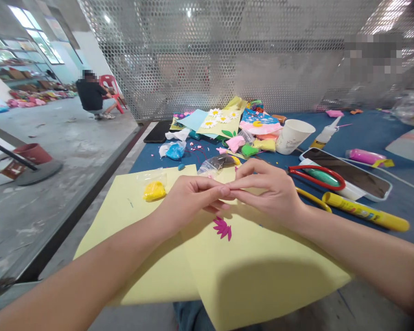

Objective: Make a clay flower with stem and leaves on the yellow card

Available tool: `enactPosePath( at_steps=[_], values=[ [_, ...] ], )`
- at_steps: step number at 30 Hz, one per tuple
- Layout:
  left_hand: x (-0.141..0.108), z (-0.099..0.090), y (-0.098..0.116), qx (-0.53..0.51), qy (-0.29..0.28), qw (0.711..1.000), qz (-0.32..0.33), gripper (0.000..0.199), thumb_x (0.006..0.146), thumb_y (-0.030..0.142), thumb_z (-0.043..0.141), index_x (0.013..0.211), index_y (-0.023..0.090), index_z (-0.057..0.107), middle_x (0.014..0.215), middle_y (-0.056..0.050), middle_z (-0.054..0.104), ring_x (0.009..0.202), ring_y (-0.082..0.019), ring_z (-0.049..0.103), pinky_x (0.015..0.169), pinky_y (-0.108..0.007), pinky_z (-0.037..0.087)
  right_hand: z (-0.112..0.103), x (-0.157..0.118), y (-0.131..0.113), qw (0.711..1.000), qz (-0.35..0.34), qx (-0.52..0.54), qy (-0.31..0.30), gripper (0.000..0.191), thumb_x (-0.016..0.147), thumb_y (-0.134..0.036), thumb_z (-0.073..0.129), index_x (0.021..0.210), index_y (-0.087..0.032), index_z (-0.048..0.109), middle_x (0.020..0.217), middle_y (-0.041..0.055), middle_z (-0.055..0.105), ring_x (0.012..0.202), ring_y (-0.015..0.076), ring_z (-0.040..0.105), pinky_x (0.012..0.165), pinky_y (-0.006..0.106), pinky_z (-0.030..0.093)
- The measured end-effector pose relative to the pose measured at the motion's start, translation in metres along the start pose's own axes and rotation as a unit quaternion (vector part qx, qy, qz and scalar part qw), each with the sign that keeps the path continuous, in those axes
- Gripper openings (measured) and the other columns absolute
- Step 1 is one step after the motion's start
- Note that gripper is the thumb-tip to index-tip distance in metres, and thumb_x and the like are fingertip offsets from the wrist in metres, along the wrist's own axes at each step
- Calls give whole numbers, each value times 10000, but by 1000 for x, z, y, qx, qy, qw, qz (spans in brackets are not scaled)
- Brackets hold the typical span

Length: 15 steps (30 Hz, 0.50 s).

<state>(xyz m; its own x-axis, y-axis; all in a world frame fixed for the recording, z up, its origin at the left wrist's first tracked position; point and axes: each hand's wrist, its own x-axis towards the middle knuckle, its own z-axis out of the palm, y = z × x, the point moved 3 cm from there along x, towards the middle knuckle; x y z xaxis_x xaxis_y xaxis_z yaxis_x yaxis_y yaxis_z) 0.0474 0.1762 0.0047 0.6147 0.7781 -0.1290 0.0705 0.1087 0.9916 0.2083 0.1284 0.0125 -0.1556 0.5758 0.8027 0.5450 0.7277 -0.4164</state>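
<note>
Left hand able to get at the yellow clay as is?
Likely yes: the yellow clay lies close beside the left hand, with nothing visible between them. That hand would have to part from the right hand first.

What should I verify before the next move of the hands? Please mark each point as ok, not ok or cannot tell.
1. Left hand and right hand meet at the fingertips: ok.
2. Anything pinched between them is identifiable: cannot tell, the fingers hide it.
3. Magenta petal piece is on the paper, uncovered by the hands: ok.
4. Yellow sheets are lined up: not ok, they overlap at an angle.
5. Yellow lump is beside the left hand: ok.
6. Paper cup is empty: cannot tell, its inside is not clear.
</note>
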Motion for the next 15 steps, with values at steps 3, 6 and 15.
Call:
enactPosePath(
  at_steps=[3, 6, 15],
  values=[
    [0, 0, 0, -4, -12, 1000, -12, 231, 737, 402, 774, 834, 192, 777, 865, -53, 772, 685, -176, 731, 622, -256, 616, -1, 0, 1, 1000, 6, -2, 11, 106, 821, -199, 687, 790, -253, 772, 728, 14, 637, 641, 117, 596, 582, 272, 488],
    [0, -2, 0, 13, 4, 1000, -16, 227, 728, 398, 778, 830, 196, 777, 844, -48, 773, 662, -164, 726, 620, -241, 609, -2, -1, 2, 1000, 17, -14, 19, 101, 813, -195, 693, 779, -253, 769, 736, 16, 651, 666, 129, 610, 609, 289, 489],
    [1, -2, 1, 46, 21, 999, -9, 220, 735, 388, 755, 798, 178, 778, 780, -56, 771, 651, -173, 724, 678, -287, 620, -1, -1, 2, 1000, 25, -6, -6, 114, 823, -200, 674, 867, -255, 764, 769, 21, 647, 695, 137, 604, 634, 292, 504]
  ],
)
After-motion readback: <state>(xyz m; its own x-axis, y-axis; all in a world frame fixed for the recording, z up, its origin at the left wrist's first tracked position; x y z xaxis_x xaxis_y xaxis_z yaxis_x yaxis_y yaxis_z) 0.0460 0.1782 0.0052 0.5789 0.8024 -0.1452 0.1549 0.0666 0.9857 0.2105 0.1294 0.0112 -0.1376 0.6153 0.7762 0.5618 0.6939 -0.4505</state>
